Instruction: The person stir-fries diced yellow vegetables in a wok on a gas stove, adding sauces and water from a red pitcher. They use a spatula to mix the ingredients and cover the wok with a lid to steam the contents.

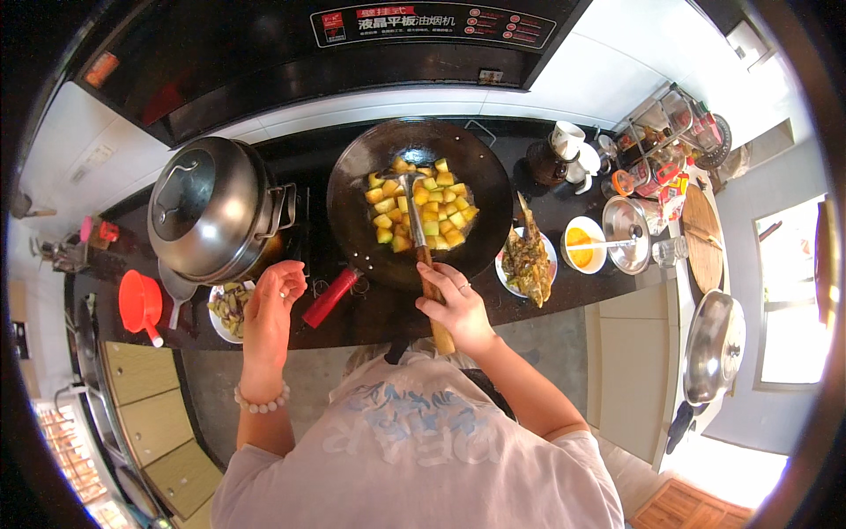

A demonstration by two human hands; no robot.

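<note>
My right hand (455, 305) grips the wooden handle of a wok spatula (416, 218). Its metal head is among cubes of yellow-green squash or similar vegetable (436, 208) in a dark wok (357, 159). The wok's red handle (332, 297) points toward me, between my hands. My left hand (274, 291) is raised over the counter with loosely bent fingers and holds nothing. It is in front of a lidded steel pot (211, 218) and partly covers a plate of cooked eggplant-like pieces (230, 311).
Left of me are a red dipper (140, 301) and a grey ladle (176, 288). To the right stand a plate of fried fish (529, 264), a bowl of orange liquid (581, 248), a glass lid (626, 235) and a condiment rack (661, 139). A range hood (277, 73) overhangs the stove.
</note>
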